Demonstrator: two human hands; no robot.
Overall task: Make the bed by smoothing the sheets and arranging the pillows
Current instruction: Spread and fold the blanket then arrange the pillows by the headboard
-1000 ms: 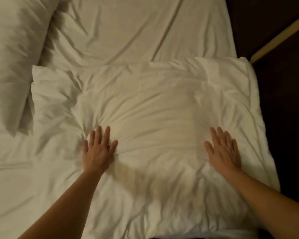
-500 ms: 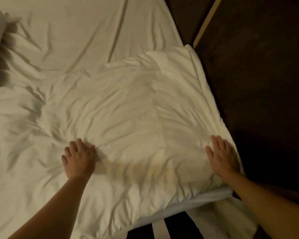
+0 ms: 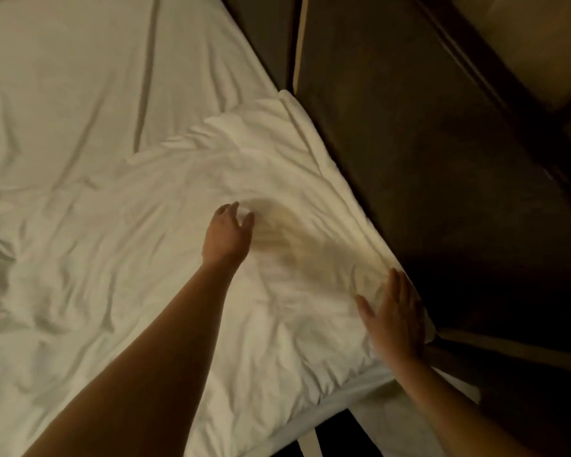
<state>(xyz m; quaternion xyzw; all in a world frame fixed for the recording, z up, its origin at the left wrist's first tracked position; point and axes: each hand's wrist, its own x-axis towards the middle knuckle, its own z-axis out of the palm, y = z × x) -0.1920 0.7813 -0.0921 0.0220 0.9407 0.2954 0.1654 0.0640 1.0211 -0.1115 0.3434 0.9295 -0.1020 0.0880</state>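
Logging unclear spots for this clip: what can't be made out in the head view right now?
1. Left hand: head view, fingers curled and motion-blurred; whether they pinch the duvet or only brush it cannot be told.
2. Right hand: blurred, fingertips indistinct at the duvet's edge.
3. Sheet: cut off by the top and left edges.
4. Floor: too dark for detail.

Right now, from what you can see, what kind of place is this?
Most likely a bedroom. A wrinkled white sheet covers the bed, a crumpled white duvet lies on it under the left hand and right hand, and what looks like dark floor runs beside it.
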